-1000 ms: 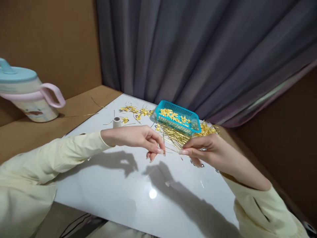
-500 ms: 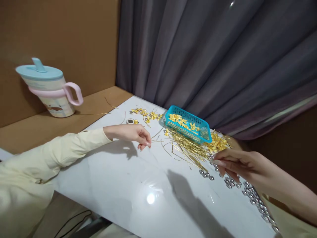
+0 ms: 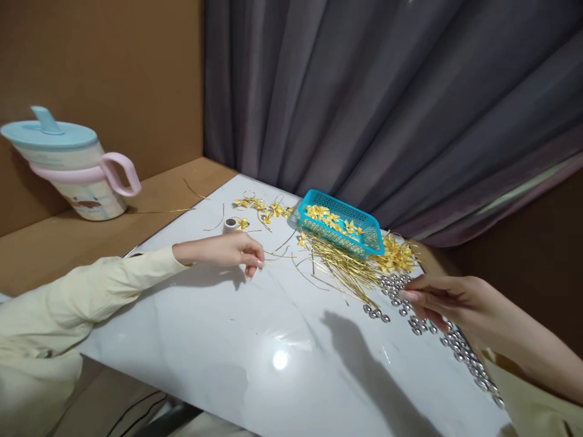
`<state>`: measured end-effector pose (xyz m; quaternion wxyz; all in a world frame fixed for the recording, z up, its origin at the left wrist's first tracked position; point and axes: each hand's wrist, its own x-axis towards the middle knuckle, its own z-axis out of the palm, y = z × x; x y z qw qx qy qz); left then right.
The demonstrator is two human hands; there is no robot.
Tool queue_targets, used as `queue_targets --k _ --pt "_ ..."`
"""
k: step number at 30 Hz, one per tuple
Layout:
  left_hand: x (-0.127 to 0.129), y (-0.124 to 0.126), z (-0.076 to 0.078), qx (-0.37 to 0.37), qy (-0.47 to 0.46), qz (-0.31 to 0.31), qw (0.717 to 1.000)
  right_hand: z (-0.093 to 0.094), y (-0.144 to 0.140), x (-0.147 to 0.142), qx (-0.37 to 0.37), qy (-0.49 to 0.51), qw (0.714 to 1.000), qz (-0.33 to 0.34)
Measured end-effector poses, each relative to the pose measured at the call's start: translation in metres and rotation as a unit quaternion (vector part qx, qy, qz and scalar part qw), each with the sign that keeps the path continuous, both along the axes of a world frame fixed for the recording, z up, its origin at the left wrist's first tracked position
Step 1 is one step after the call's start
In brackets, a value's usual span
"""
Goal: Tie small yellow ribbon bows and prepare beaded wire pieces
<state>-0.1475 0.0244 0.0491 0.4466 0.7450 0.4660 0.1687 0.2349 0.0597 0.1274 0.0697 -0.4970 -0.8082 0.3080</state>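
My left hand rests low on the white tabletop, its fingertips pinched on a thin gold wire that trails to the right. My right hand hovers at the right over a scatter of small silver beads, thumb and forefinger close together at the beads; whether a bead is between them is hidden. Between the hands lies a loose bundle of gold wires. Behind it stands a blue plastic basket holding several small gold flowers.
More gold flowers lie heaped right of the basket and strewn at the table's back, beside a small white spool. A lidded jug with a pink handle stands on the wooden ledge at left. A grey curtain hangs behind.
The hands, close together in the middle a second ago, have drawn apart: my left hand went back left toward the spool, my right hand swung right over the silver beads.
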Motion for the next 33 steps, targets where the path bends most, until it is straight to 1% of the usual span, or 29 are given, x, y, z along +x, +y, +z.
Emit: queue_targets --k 5,12,16,19,25,29,33 --pt "-0.001 0.001 -0.003 -0.02 -0.011 -0.003 1.0 -0.004 -0.006 -0.001 -0.009 0.024 1.0 0.003" --pt "-0.003 0.002 -0.009 -0.072 -0.056 -0.014 0.996 -0.013 -0.009 -0.007 -0.021 0.064 0.997 -0.043" --pt "-0.004 0.002 -0.014 -0.095 -0.078 -0.01 0.992 -0.012 -0.005 -0.011 -0.034 0.035 0.998 -0.032" --pt "-0.004 0.004 -0.02 -0.118 -0.099 -0.019 0.988 -0.01 -0.003 -0.013 -0.041 0.009 0.999 -0.02" --pt "-0.007 0.009 -0.035 -0.152 -0.14 -0.032 0.978 -0.009 -0.005 -0.017 -0.034 -0.017 0.999 -0.029" --pt "-0.007 0.007 -0.037 -0.167 -0.161 -0.012 0.973 -0.012 -0.004 -0.019 -0.039 -0.016 0.998 -0.035" --pt "-0.005 0.002 -0.03 -0.166 -0.181 0.045 0.968 -0.019 -0.001 -0.011 -0.05 -0.013 0.997 -0.049"
